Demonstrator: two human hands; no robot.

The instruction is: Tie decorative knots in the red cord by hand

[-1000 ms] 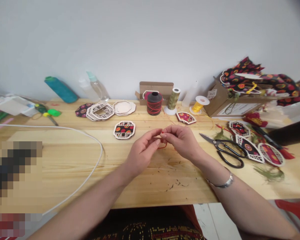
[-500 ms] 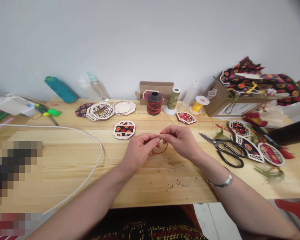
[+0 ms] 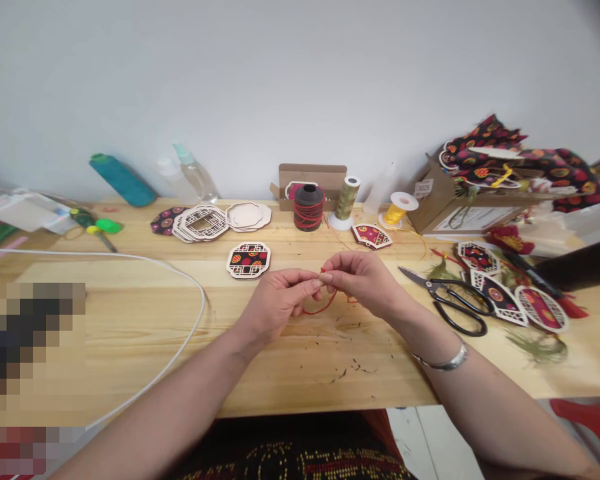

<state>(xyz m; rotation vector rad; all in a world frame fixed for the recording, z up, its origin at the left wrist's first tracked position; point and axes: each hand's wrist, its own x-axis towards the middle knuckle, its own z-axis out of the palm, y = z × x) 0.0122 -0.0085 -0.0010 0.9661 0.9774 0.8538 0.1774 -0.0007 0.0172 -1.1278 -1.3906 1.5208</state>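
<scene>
Left hand (image 3: 277, 300) has slid a bit nearer since a second ago, and the red cord (image 3: 320, 310) now droops in a wider loop. Going left to right: tile (image 3: 249, 260) on the table just beyond that hand, left thumb and forefinger pinched on the cord, loop hanging between the hands, right hand (image 3: 365, 283) pinching it too, fingertips touching the left's, then scissors (image 3: 445, 297).

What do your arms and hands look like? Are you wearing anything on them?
The left hand and right hand wear no gloves. No sleeves show on the left arm or right arm. A shiny silver bracelet circles the right arm near the wrist.
</scene>
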